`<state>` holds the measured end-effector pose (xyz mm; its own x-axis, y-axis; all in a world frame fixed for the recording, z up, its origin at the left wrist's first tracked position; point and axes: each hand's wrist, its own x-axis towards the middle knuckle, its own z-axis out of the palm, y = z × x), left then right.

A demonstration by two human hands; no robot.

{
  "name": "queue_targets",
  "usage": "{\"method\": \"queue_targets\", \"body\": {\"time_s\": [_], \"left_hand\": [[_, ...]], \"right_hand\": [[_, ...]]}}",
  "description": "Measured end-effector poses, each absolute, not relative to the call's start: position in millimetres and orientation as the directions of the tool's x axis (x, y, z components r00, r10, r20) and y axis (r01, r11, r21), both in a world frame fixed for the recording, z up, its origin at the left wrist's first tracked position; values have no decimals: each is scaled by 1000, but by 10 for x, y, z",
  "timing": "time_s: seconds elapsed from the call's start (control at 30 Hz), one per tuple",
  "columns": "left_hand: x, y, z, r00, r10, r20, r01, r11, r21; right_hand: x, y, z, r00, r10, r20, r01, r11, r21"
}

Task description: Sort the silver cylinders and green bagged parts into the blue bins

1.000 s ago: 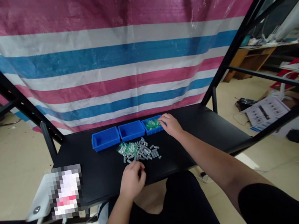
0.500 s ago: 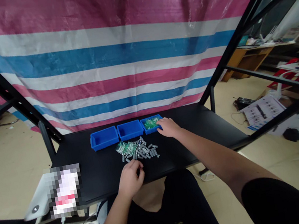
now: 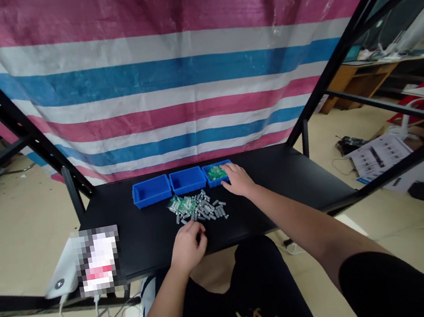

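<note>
Got a loose heap of little grey cylinders [image 3: 208, 211] near the middle of the black bench [image 3: 291, 188], with some greenish see-through pieces [image 3: 181, 206] mixed in on the 10 o'clock side. Using that heap as clock centre, with 12 on the far side: counting three blue trays in a row, left tray [image 3: 156, 199] at 10, middle tray [image 3: 189, 188] at 12, right tray [image 3: 213, 183] between 1 and 2 with green bits [image 3: 213, 172] inside. Seeing both hands well apart. Spotting the right hand [image 3: 239, 180] around 2, at the right tray's outer end, with thumb and fingers parted. Seeing the left hand [image 3: 187, 246] between 6 and 7, loosely curled just beside the heap. Can't tell about anything inside that curl. Also got a white device [image 3: 62, 272] and a pixelated panel [image 3: 101, 260] between 8 and 9, plus a striped sheet [image 3: 176, 72] hanging at 12.
</note>
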<state>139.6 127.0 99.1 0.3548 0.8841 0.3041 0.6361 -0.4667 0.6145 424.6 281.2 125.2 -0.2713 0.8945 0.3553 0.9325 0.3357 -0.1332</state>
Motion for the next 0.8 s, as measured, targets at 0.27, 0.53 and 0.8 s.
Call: {"method": "queue_targets", "body": {"time_s": [0.27,0.53,0.8], "left_hand": [[1393,1272,987,348,883,316,626,-470,623],[1389,1269,997,350,883,312,626,-468,623],[1390,1269,986,353,880,318,621,-475,624]], "right_hand": [[4264,2901,1286,-156,897,414,926,279,-254],[4267,2875,1202,-40,921,388,941,165,-294],[4280,2822,1204,-140,900,414,936,257,-242]]}}
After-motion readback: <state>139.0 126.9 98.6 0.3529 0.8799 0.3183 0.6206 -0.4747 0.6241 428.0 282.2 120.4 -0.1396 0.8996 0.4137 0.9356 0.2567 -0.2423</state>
